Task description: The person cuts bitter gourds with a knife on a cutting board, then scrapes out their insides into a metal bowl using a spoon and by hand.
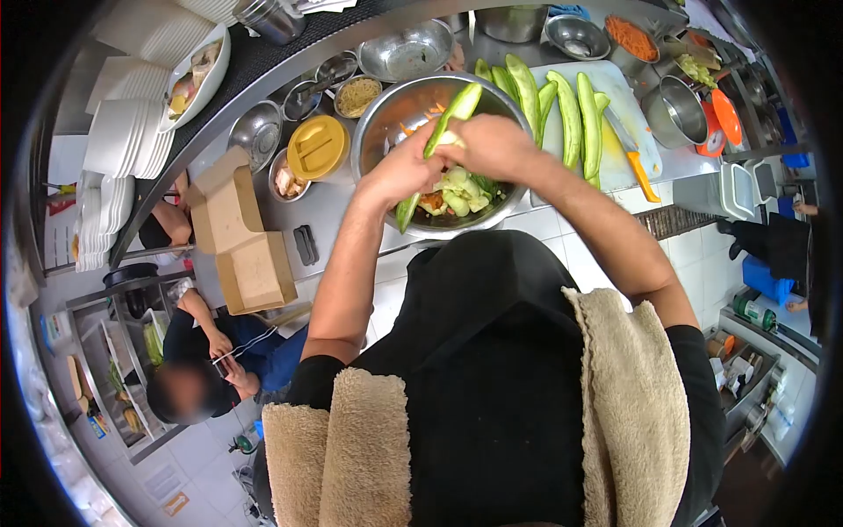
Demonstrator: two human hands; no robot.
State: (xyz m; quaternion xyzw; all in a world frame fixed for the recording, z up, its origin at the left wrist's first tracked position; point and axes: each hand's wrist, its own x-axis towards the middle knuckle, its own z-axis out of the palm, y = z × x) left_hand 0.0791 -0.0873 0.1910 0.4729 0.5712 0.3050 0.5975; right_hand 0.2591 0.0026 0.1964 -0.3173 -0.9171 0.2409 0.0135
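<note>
A long, pale green hollowed cucumber piece slants across the steel mixing bowl, gripped in my left hand. Beside it, my right hand is closed against the cucumber's inner side. Whitish pulp shows at its fingertips; whatever tool it may hold is hidden. Inside the bowl, beneath both hands, lie pale green seedy scraps and bits of orange shreds. Several more long green cucumber pieces rest to the right, partly on a white cutting board.
A yellow-handled knife lies on the board, handle past its edge. Left of the bowl stand a yellow-lidded tub and an open cardboard box. Stacked white dishes fill the left shelf. A seated person is at lower left.
</note>
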